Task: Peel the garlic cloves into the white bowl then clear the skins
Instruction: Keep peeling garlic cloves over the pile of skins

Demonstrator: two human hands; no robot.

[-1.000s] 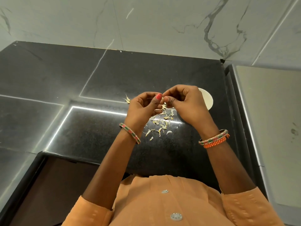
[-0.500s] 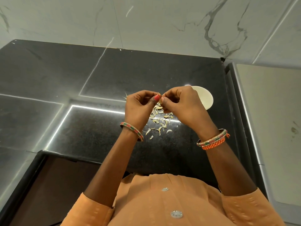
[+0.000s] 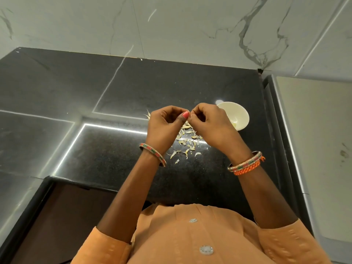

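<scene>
Both hands are up over the black counter [image 3: 114, 88], fingertips meeting. The left hand [image 3: 163, 124] and right hand [image 3: 211, 121] have their fingers curled tight, pinching a small clove [image 3: 188, 112] between them; it is mostly hidden. Skins [image 3: 187, 143] lie scattered on the counter just below the hands. The white bowl [image 3: 235, 115] sits just right of the right hand, something pale inside.

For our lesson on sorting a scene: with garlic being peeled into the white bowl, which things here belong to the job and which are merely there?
Part of the job:
left hand
right hand
garlic clove, pinched between both hands, barely visible
white bowl
garlic skins, scattered on the counter

Merely there:
black counter
marble wall
bangles
</scene>
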